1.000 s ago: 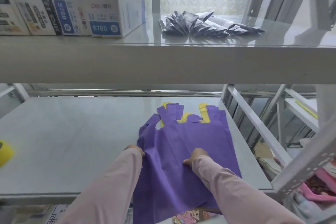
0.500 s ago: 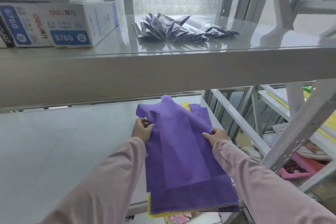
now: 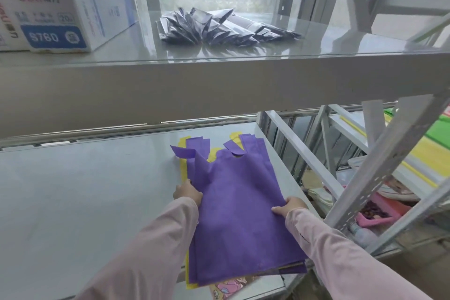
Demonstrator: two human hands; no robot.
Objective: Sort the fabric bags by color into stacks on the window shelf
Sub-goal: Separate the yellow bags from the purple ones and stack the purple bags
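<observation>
The left hand (image 3: 187,193) and right hand (image 3: 291,207) are pinching the top purple bag (image 3: 238,202) by its sides; each grip should be pulling evenly, squaring edges.

Purple bags (image 3: 241,214) stacked flat atop yellow bags (image 3: 184,168) on the shelf (image 3: 85,202).

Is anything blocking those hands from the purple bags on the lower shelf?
Nothing visible does. The left hand grips the left edge of the purple bags, and the right hand grips the right edge. Yellow bags lie underneath them.
</observation>
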